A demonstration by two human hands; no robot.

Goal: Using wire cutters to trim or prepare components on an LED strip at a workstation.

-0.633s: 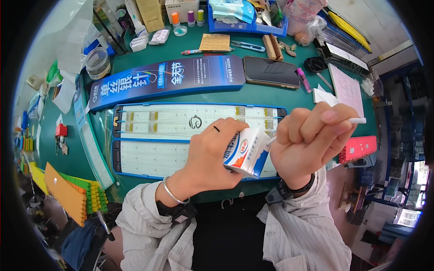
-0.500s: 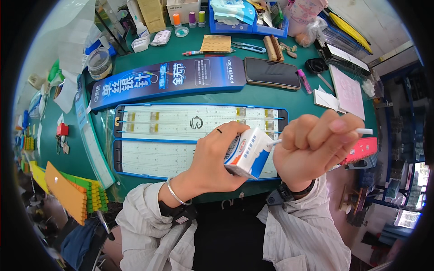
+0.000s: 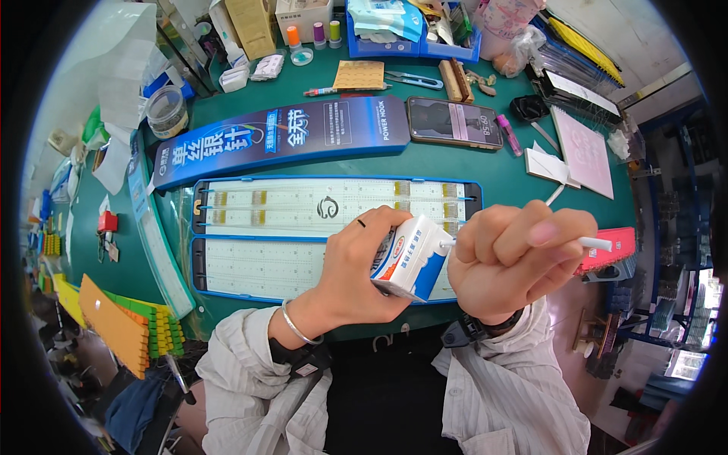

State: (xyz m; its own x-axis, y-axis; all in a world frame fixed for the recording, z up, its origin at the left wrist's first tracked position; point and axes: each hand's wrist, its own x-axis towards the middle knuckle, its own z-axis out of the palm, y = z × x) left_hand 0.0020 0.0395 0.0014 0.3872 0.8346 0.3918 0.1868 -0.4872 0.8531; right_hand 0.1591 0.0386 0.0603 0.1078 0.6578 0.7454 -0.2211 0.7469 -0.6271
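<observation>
My left hand [image 3: 356, 265] is wrapped round a small white drink carton [image 3: 415, 254] with blue and red print, held tilted above the case. Closed fingers of my right hand [image 3: 523, 258] grip a white drinking straw [image 3: 596, 243]. One end of the straw sticks out past the fingertips; on the other side, a short white piece meets the carton's top. Whether it has gone into the carton I cannot tell. Below both hands lies an open blue-edged case [image 3: 262, 265], its white panels ruled, with several small yellowish bundles in the upper half.
Behind the case lie a long blue box [image 3: 303, 136] and a phone [image 3: 455, 121] with its screen lit. A pink notebook [image 3: 584, 152] and white paper [image 3: 546, 168] lie at the right. Blue bins [image 3: 383, 47] stand at the back; orange and green boards [image 3: 114, 326] jut at the left.
My right hand has moved slightly down and left, closer to the carton, with the straw. The carton has turned a little in my left hand. The phone's screen has lit up.
</observation>
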